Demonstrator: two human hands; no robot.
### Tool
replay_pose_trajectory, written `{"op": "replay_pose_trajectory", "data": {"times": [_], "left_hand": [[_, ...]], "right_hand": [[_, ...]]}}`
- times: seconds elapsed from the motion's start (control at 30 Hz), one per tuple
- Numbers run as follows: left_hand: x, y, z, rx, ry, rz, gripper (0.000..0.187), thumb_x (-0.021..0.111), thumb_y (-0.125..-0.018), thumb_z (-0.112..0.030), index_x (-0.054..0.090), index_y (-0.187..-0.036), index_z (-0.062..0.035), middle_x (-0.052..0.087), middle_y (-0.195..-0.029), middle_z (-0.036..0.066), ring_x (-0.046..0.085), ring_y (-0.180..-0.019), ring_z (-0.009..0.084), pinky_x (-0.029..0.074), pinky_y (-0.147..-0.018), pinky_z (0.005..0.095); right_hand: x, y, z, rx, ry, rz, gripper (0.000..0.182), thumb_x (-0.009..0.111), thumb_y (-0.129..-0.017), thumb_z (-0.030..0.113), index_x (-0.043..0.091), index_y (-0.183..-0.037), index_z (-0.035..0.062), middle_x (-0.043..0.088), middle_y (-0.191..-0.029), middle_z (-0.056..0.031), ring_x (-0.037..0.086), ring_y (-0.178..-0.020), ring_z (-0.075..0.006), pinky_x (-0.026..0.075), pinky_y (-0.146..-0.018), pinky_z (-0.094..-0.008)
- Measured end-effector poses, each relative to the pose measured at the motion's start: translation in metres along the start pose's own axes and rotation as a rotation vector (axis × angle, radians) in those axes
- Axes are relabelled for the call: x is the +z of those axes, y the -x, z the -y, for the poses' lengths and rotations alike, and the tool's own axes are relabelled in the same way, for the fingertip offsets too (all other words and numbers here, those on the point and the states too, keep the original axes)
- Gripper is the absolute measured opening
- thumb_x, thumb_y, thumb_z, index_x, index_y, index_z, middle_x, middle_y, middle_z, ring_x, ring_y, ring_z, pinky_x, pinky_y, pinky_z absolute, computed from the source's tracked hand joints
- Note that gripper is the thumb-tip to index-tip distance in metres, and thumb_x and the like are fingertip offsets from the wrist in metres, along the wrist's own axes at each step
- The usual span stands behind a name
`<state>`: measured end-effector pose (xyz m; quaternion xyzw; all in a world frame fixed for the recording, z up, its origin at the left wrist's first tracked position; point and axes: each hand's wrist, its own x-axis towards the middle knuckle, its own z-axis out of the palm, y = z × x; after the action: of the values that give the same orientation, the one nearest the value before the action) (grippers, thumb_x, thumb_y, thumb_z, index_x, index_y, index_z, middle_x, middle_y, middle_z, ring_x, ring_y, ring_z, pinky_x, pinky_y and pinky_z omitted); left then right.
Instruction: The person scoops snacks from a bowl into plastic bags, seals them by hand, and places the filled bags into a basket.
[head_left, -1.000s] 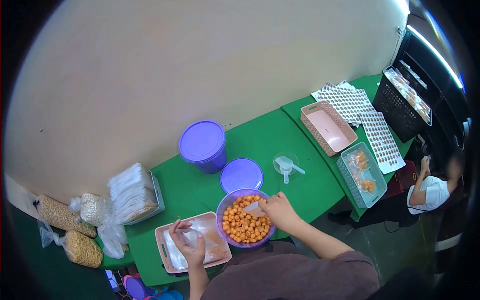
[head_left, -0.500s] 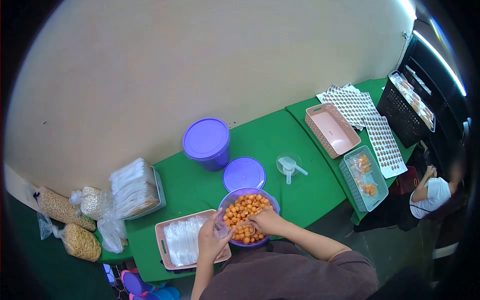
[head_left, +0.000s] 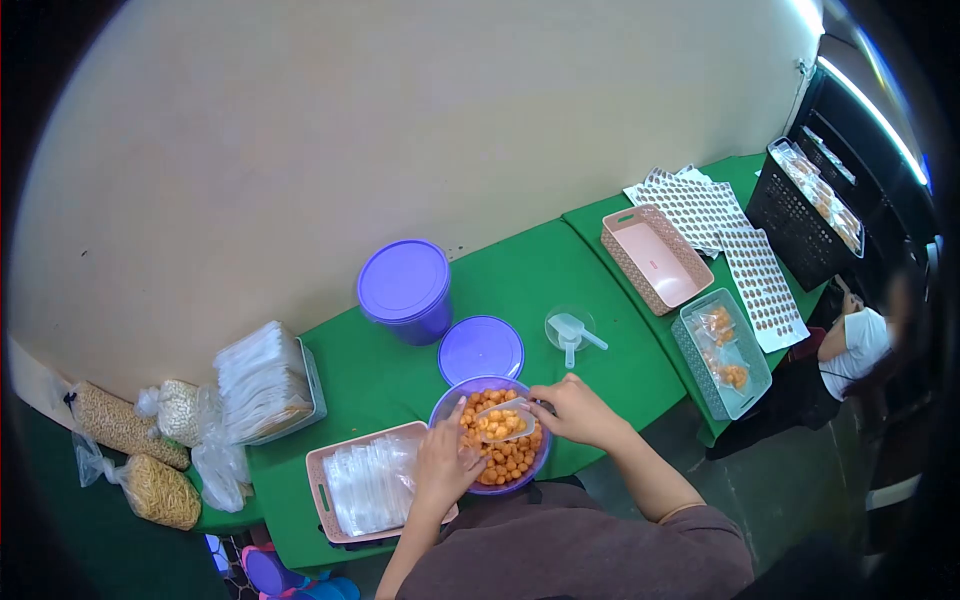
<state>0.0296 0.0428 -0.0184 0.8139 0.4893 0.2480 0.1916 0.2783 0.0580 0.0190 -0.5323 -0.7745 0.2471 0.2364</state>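
A purple tub (head_left: 440,408) full of round orange snack balls (head_left: 510,463) stands at the table's front edge. Above it, my right hand (head_left: 572,408) grips a clear scoop (head_left: 527,424) loaded with snack balls, tilted toward the left. My left hand (head_left: 445,465) is at the tub's left side, its fingers closed around what looks like a clear plastic bag, mostly hidden against the snacks. Left of that hand lies a pink basket (head_left: 318,490) holding a stack of clear bags (head_left: 368,485).
Behind the tub are a purple lid (head_left: 481,349) and a lidded purple bucket (head_left: 405,290). A small clear dish with scoops (head_left: 570,328) lies to their right. Farther right are a pink basket (head_left: 655,258), a grey-green basket (head_left: 690,365), sticker sheets (head_left: 760,285) and a seated person (head_left: 855,350).
My right hand has come up from among the snack balls with a loaded scoop. The left hand has moved closer to the scoop over the tub.
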Motion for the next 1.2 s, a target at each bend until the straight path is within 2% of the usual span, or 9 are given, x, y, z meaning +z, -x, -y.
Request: {"op": "replay_pose_trajectory", "data": {"times": [0.13, 0.2, 0.43, 0.5, 0.73, 0.83, 0.9, 1.1, 1.2], "left_hand": [[0.008, -0.004, -0.005, 0.003, -0.027, 0.065, 0.105, 0.085, -0.062, -0.019, 0.025, -0.149, -0.0101, 0.056, -0.104, 0.014, 0.056, -0.099, 0.0309, 0.043, -0.086, 0.0441], [0.009, -0.004, -0.005, -0.011, -0.013, 0.107, 0.108, 0.082, -0.062, -0.018, 0.021, -0.151, -0.0116, 0.050, -0.116, 0.015, 0.050, -0.104, 0.0348, 0.039, -0.091, 0.0447], [0.012, -0.007, -0.006, -0.052, -0.042, 0.096, 0.111, 0.083, -0.060, -0.020, 0.020, -0.151, -0.0115, 0.048, -0.114, 0.015, 0.048, -0.104, 0.0339, 0.038, -0.092, 0.0444], [0.011, -0.009, -0.008, -0.017, -0.097, 0.056, 0.111, 0.084, -0.060, -0.022, 0.020, -0.151, -0.0108, 0.049, -0.101, 0.012, 0.051, -0.098, 0.0301, 0.038, -0.087, 0.0440], [0.029, -0.010, 0.002, 0.038, -0.043, 0.061, 0.113, 0.084, -0.056, -0.019, 0.021, -0.150, -0.0109, 0.049, -0.102, 0.012, 0.050, -0.098, 0.0308, 0.037, -0.085, 0.0439], [0.034, -0.009, 0.000, 0.053, -0.017, 0.070, 0.116, 0.086, -0.056, -0.020, 0.019, -0.150, -0.0105, 0.049, -0.106, 0.014, 0.051, -0.102, 0.0323, 0.039, -0.088, 0.0458], [0.032, -0.012, -0.001, 0.041, 0.220, 0.068, 0.122, 0.088, -0.055, -0.022, 0.013, -0.151, -0.0104, 0.043, -0.118, 0.018, 0.048, -0.111, 0.0357, 0.041, -0.092, 0.0474], [0.036, -0.004, 0.002, 0.069, 0.154, 0.134, 0.130, 0.090, -0.052, -0.025, 0.006, -0.151, -0.0101, 0.026, -0.131, 0.023, 0.040, -0.121, 0.0417, 0.039, -0.101, 0.0484], [0.048, -0.003, 0.005, 0.057, 0.240, 0.134, 0.132, 0.090, -0.052, -0.024, 0.003, -0.150, -0.0090, 0.025, -0.131, 0.023, 0.036, -0.124, 0.0419, 0.036, -0.104, 0.0498]], "right_hand": [[0.006, -0.002, 0.000, -0.065, 0.027, 0.033, 0.016, 0.060, -0.090, 0.022, 0.065, -0.090, 0.0064, 0.063, -0.064, -0.0106, 0.061, -0.062, -0.0293, 0.042, -0.077, -0.0399], [0.008, -0.003, 0.001, -0.073, 0.054, 0.052, 0.016, 0.061, -0.089, 0.021, 0.065, -0.090, 0.0061, 0.062, -0.064, -0.0110, 0.061, -0.062, -0.0297, 0.042, -0.077, -0.0400], [0.004, -0.009, 0.005, -0.067, 0.071, 0.078, 0.017, 0.065, -0.087, 0.022, 0.068, -0.090, 0.0058, 0.064, -0.067, -0.0112, 0.061, -0.062, -0.0288, 0.043, -0.075, -0.0382], [0.005, -0.012, 0.005, -0.073, 0.052, 0.072, 0.017, 0.065, -0.087, 0.022, 0.068, -0.090, 0.0058, 0.064, -0.067, -0.0115, 0.061, -0.063, -0.0292, 0.043, -0.076, -0.0389], [0.012, -0.016, 0.003, -0.097, 0.056, 0.130, 0.017, 0.064, -0.086, 0.022, 0.067, -0.084, 0.0055, 0.063, -0.063, -0.0134, 0.063, -0.063, -0.0324, 0.047, -0.075, -0.0423], [0.012, -0.020, 0.004, -0.092, 0.163, 0.135, 0.017, 0.065, -0.085, 0.023, 0.067, -0.084, 0.0054, 0.063, -0.064, -0.0131, 0.063, -0.064, -0.0320, 0.047, -0.076, -0.0432], [0.007, -0.023, 0.004, -0.083, 0.208, 0.138, 0.018, 0.066, -0.084, 0.023, 0.067, -0.085, 0.0053, 0.063, -0.066, -0.0125, 0.063, -0.065, -0.0312, 0.046, -0.076, -0.0441], [0.006, -0.029, 0.012, -0.125, 0.068, 0.233, 0.016, 0.067, -0.079, 0.018, 0.065, -0.084, 0.0034, 0.064, -0.071, -0.0161, 0.065, -0.071, -0.0346, 0.050, -0.073, -0.0439], [0.009, -0.029, 0.018, -0.124, 0.039, 0.250, 0.024, 0.072, -0.078, 0.019, 0.065, -0.095, 0.0034, 0.065, -0.077, -0.0177, 0.064, -0.071, -0.0356, 0.052, -0.073, -0.0424]]}}
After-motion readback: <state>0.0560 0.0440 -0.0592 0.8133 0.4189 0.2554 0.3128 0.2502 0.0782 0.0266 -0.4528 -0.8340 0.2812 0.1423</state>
